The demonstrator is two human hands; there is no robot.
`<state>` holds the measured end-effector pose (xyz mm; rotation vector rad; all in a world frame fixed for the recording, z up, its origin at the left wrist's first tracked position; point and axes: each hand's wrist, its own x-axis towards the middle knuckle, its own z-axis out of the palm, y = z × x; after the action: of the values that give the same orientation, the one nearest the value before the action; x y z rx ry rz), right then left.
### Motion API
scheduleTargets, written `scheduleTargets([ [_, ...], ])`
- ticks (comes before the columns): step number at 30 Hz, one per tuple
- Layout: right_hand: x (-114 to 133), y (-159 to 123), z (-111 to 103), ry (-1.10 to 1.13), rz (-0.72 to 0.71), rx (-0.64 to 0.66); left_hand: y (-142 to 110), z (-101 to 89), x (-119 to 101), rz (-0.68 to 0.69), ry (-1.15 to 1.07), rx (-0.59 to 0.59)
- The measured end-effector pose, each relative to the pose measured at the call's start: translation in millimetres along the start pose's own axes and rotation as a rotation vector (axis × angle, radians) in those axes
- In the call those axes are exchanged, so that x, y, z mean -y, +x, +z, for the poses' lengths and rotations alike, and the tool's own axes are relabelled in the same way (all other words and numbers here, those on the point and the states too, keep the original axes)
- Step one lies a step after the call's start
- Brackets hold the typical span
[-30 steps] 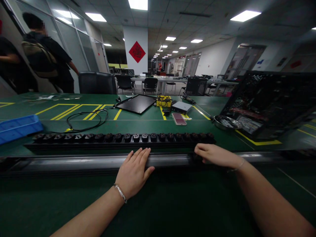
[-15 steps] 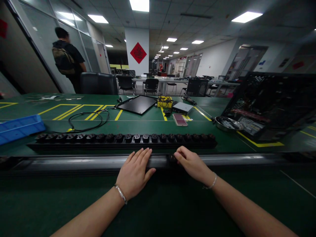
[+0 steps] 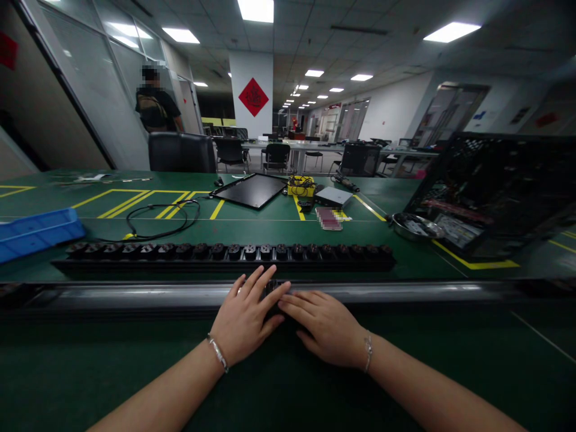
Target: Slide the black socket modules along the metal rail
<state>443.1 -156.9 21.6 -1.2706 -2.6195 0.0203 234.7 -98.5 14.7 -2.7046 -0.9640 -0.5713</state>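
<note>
A long metal rail (image 3: 144, 294) with black edges runs crosswise in front of me. My left hand (image 3: 245, 318) rests on it, palm down, fingers spread. Under and beside the left index finger sits a small black socket block (image 3: 271, 289), mostly covered by my fingers. From the right, my right hand (image 3: 328, 324) lies flat over the rail, fingers stretched out, their tips at the block and close to the left index finger. Just behind stands a black strip (image 3: 225, 266) topped with a row of several similar socket blocks (image 3: 251, 252).
On the green table (image 3: 189, 372) are a blue bin (image 3: 40, 233), a looped black cable (image 3: 162, 219), a dark flat panel (image 3: 254, 191), a yellow box (image 3: 300, 187), a grey box (image 3: 333, 196), a metal bowl (image 3: 414, 228) and an open computer case (image 3: 499, 192). A person (image 3: 157, 108) stands beyond.
My right hand slid left along the rail with the socket block, then opened flat beside my left hand. My left index finger moved onto the block. The person walked farther off, rightward.
</note>
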Motion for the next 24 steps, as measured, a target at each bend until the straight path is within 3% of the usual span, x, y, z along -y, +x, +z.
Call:
scheduleTargets([
  [10,-3,-1,10,-0.024,-0.046,-0.161,1,-4.3,-1,-0.037,-0.051,-0.056],
  [15,-4,-3,14,-0.022,0.017,-0.204,-1,-11.7,7,-0.085,-0.042,-0.092],
  [20,-2,-1,16,-0.007,0.054,-0.247,-5,-24.1,27,-0.115,0.079,-0.014],
  [24,-1,1,17,-0.004,0.091,-0.263,-10,-41.8,46,-0.162,0.177,0.119],
])
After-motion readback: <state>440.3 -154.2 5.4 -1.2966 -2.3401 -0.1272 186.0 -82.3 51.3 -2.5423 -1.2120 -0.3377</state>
